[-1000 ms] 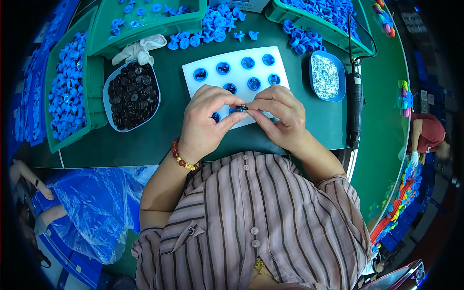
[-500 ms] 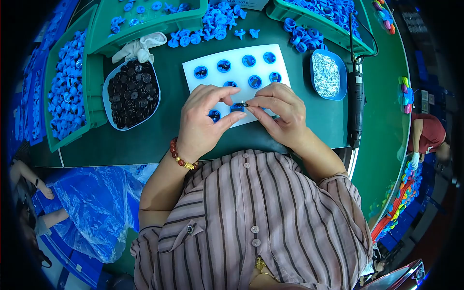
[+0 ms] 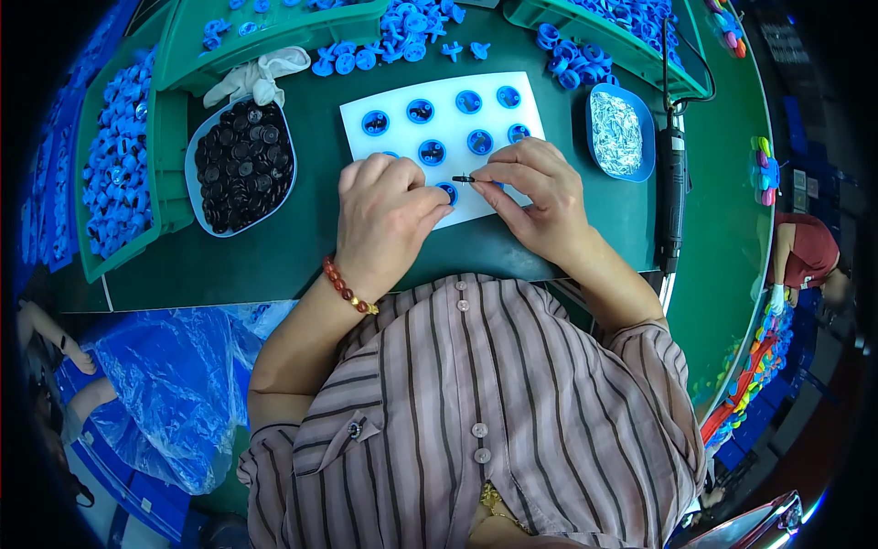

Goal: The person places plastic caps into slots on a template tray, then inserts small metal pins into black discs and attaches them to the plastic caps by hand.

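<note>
Between thumb and forefinger my right hand (image 3: 540,194) pinches a small black disc (image 3: 464,179), seen edge-on with a thin pin sticking up. My left hand (image 3: 382,215) has its fingers curled in towards the thumb over the board's left front part; whatever they hold is hidden. Beneath both hands lies a white board (image 3: 393,99) bearing rows of round blue pieces (image 3: 432,152) with dark parts inside. One blue piece (image 3: 446,193) shows just between my hands, partly covered.
A bowl of black discs (image 3: 245,165) stands left, beside a white cloth (image 3: 261,75). Green bins (image 3: 165,137) of blue parts border the table. At right are a bowl of small silvery pieces (image 3: 617,133) and a black corded tool (image 3: 672,192). Another person (image 3: 809,252) is far right.
My left hand has let go of the black disc and its fingers have curled in. My right hand keeps the disc, now slightly higher in view. The whole view has shifted a little.
</note>
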Tool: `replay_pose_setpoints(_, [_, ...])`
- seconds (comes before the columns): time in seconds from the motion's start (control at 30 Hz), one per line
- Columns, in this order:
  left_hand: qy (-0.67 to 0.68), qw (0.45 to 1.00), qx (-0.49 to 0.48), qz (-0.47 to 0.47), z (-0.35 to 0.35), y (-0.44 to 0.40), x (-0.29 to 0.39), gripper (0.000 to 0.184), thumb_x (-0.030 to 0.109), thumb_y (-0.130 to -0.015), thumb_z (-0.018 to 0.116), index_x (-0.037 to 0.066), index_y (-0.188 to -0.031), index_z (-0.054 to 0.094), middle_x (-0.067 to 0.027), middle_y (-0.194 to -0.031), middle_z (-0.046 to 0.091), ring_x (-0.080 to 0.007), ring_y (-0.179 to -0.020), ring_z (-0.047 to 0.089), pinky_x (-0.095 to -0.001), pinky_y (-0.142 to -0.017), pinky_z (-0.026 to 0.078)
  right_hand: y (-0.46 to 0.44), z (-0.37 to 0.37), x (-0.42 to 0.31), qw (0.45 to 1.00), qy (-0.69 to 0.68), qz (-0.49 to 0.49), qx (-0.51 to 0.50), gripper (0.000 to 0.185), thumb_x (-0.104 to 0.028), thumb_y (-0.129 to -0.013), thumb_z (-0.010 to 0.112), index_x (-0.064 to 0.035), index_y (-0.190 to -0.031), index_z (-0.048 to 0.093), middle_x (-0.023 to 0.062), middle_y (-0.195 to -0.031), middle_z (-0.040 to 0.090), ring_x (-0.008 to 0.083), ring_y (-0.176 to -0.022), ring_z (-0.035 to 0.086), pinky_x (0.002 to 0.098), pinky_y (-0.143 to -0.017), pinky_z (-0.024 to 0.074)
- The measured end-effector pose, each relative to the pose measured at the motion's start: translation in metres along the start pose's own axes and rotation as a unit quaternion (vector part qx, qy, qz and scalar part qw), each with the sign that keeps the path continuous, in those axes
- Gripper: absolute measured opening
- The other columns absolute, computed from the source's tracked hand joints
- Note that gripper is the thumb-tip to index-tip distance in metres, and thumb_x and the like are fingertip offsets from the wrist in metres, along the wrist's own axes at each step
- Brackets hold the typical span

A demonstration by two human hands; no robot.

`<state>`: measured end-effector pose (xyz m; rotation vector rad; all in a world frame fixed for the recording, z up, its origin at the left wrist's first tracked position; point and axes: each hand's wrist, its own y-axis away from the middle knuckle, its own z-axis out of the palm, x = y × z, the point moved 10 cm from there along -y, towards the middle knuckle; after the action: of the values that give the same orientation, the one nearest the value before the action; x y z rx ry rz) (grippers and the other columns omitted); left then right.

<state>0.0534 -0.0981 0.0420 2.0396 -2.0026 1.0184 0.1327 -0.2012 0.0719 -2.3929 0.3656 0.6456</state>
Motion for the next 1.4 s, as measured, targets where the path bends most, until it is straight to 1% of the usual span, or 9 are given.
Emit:
replay_pose_setpoints(0.33, [0.05,0.994,0.088,-0.041,-0.026,0.005,-0.01,0.024,0.015,-0.066,0.083,0.012,-0.086,0.069,-0.0039,-0.088,0.06,-0.0249,-0.087,0.056,-0.0388,-0.08,0.042,0.008,0.014,-0.001,0.999,0.012,0.032,-0.031,0.013,-0.008,-0.071,0.078,-0.0086,-0.083,0.072,0.004,-0.082,0.065,0.0225,-0.073,0.06,0.0358,-0.075,0.0436])
replay_pose_setpoints(0.5, [0.098,0.979,0.15,-0.102,-0.043,0.016,-0.025,0.011,0.002,-0.079,0.075,0.003,-0.087,0.067,-0.0075,-0.085,0.061,-0.0208,-0.082,0.056,-0.0316,-0.073,0.044,0.013,0.017,-0.005,0.999,0.004,0.042,-0.032,0.012,-0.008,-0.069,0.078,-0.0089,-0.08,0.073,0.0033,-0.078,0.064,0.0212,-0.071,0.059,0.0358,-0.074,0.043])
replay_pose_setpoints(0.93, [0.112,0.972,0.165,-0.12,-0.049,0.021,-0.033,0.007,0.001,-0.082,0.072,0.0,-0.087,0.067,-0.0087,-0.086,0.062,-0.021,-0.082,0.058,-0.0304,-0.077,0.045,0.014,0.021,-0.009,0.998,0.042,0.041,-0.039,0.013,-0.007,-0.068,0.077,-0.009,-0.078,0.071,0.0029,-0.073,0.062,0.0209,-0.068,0.059,0.035,-0.073,0.0423])
replay_pose_setpoints(1.07, [0.026,0.967,0.208,-0.144,-0.077,0.025,-0.06,0.006,0.003,-0.084,0.07,-0.001,-0.086,0.066,-0.0078,-0.087,0.064,-0.0208,-0.082,0.06,-0.0313,-0.078,0.047,0.006,-0.015,0.006,0.997,0.054,0.059,-0.009,0.013,-0.004,-0.069,0.076,-0.0086,-0.079,0.07,0.0038,-0.073,0.063,0.0209,-0.071,0.061,0.0337,-0.074,0.0446])
replay_pose_setpoints(1.2, [-0.094,0.948,0.178,-0.247,-0.1,0.036,-0.113,0.009,0.01,-0.089,0.067,0.003,-0.094,0.07,-0.0065,-0.088,0.065,-0.0199,-0.079,0.061,-0.0321,-0.076,0.048,0.025,-0.093,0.08,0.966,0.128,0.192,0.117,0.007,-0.006,-0.079,0.073,-0.0059,-0.086,0.071,0.0092,-0.08,0.067,0.0251,-0.076,0.065,0.0363,-0.072,0.0506])
replay_pose_setpoints(1.23, [-0.11,0.952,0.153,-0.242,-0.096,0.037,-0.129,0.014,0.015,-0.085,0.069,0.01,-0.098,0.07,-0.0067,-0.085,0.063,-0.0257,-0.081,0.059,-0.0395,-0.075,0.046,0.031,-0.103,0.098,0.948,0.208,0.225,0.085,0.01,-0.008,-0.081,0.072,-0.0047,-0.091,0.071,0.0096,-0.082,0.067,0.0236,-0.076,0.065,0.035,-0.072,0.0506])
replay_pose_setpoints(1.27, [-0.117,0.951,0.156,-0.24,-0.097,0.036,-0.132,0.014,0.015,-0.085,0.069,0.01,-0.098,0.07,-0.0067,-0.085,0.063,-0.0257,-0.081,0.059,-0.0395,-0.075,0.046,0.039,-0.11,0.114,0.923,0.283,0.254,0.053,0.014,-0.01,-0.083,0.071,-0.0036,-0.095,0.071,0.0101,-0.085,0.067,0.0222,-0.076,0.065,0.0337,-0.072,0.0506])
replay_pose_setpoints(1.33, [-0.175,0.958,0.059,-0.222,-0.085,0.027,-0.133,0.019,0.016,-0.083,0.071,0.012,-0.101,0.07,-0.0072,-0.084,0.061,-0.0279,-0.083,0.059,-0.0425,-0.075,0.046,0.049,-0.103,0.14,0.914,0.287,0.287,-0.006,0.015,-0.016,-0.085,0.069,-0.0068,-0.097,0.072,0.0111,-0.087,0.067,0.0263,-0.077,0.066,0.0368,-0.07,0.0518])
replay_pose_setpoints(1.4, [-0.185,0.958,0.053,-0.211,-0.085,0.024,-0.128,0.02,0.018,-0.081,0.072,0.013,-0.1,0.07,-0.006,-0.084,0.061,-0.0278,-0.084,0.059,-0.0434,-0.075,0.045,0.052,-0.097,0.136,0.923,0.276,0.266,-0.009,0.018,-0.017,-0.084,0.071,-0.0059,-0.097,0.072,0.0114,-0.086,0.068,0.0262,-0.076,0.067,0.036,-0.07,0.0521])
